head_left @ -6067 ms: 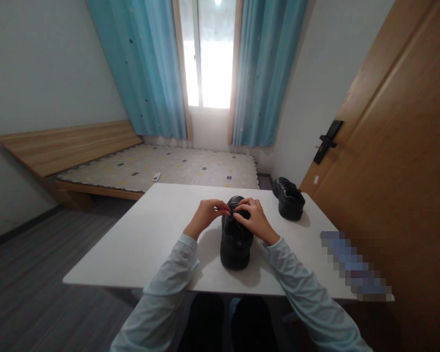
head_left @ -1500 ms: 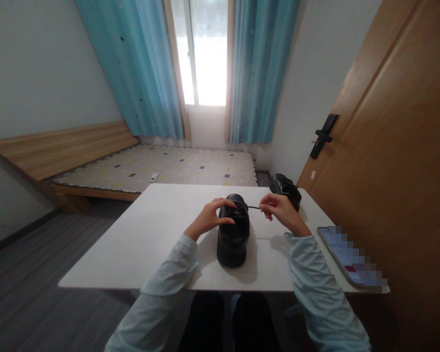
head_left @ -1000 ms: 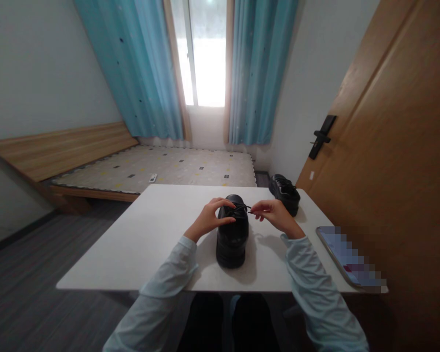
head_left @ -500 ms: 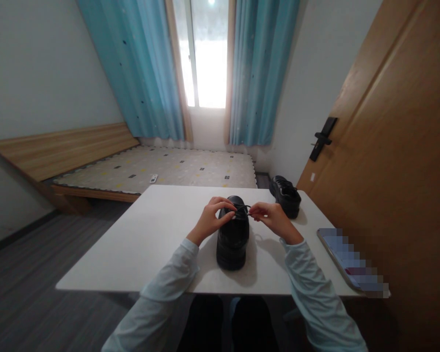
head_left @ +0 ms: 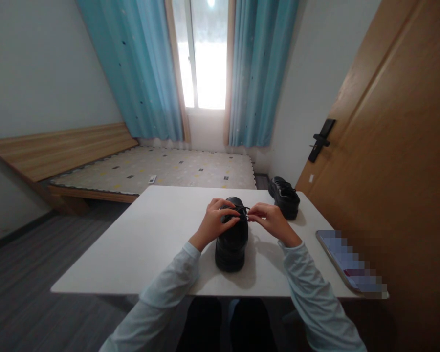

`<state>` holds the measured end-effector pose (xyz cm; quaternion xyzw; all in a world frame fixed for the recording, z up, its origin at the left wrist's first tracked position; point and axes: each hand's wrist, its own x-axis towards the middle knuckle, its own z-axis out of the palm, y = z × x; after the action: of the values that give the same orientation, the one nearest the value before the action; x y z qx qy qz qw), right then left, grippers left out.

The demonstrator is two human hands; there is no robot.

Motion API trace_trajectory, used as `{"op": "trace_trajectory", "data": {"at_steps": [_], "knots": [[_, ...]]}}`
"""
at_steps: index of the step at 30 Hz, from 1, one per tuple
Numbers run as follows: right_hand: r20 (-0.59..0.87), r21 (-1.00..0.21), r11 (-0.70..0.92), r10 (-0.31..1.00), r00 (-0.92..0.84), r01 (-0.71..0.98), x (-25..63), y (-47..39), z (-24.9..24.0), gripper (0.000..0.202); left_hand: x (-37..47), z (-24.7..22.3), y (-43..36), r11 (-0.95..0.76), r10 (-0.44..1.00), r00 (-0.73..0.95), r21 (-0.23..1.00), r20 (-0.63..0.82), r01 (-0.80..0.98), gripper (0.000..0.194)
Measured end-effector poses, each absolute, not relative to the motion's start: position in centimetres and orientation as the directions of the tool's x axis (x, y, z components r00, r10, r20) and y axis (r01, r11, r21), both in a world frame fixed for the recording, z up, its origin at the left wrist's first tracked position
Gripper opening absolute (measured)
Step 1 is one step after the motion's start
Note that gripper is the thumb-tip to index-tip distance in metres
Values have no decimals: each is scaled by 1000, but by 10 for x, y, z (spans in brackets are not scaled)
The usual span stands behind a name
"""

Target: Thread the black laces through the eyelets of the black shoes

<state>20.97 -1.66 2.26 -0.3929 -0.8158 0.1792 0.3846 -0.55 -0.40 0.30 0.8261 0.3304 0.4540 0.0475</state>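
A person in pale long sleeves sits at the near edge of a white table (head_left: 139,244), both bare hands on a black shoe (head_left: 231,240) that stands upright near the middle of the near edge, heel toward the sitter and toe pointing to the far edge. The left hand (head_left: 214,221) rests curled on the shoe's left side, thumb and fingers closed over the top at the lacing. The right hand (head_left: 269,221) sits just beside the shoe's right side, its fingertips pinched shut on a thin black lace (head_left: 244,210) that runs from the shoe's top. At the table's right edge lies a flat phone (head_left: 348,264), its surface blurred. A second black shoe (head_left: 285,196) stands at the far right corner, well apart from the hands. Beyond the table, a low wooden bed (head_left: 95,161) with a patterned mattress stretches below blue curtains (head_left: 150,68) flanking a bright window (head_left: 204,54); a wooden door (head_left: 396,146) fills the right side.
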Motion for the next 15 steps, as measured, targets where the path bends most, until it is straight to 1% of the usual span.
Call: {"op": "trace_trajectory", "data": {"at_steps": [6, 12, 15], "knots": [[476, -659, 611, 791, -385, 439, 203, -18, 19, 30, -3, -2, -2, -769, 600, 353, 395, 718, 503, 9], [507, -644, 632, 774, -380, 431, 200, -20, 19, 23, -1, -2, -3, -729, 645, 307, 442, 700, 524, 16], [515, -629, 642, 766, -384, 438, 199, -22, 22, 22, 0, -2, -3, -729, 656, 323, 462, 682, 505, 12]]}}
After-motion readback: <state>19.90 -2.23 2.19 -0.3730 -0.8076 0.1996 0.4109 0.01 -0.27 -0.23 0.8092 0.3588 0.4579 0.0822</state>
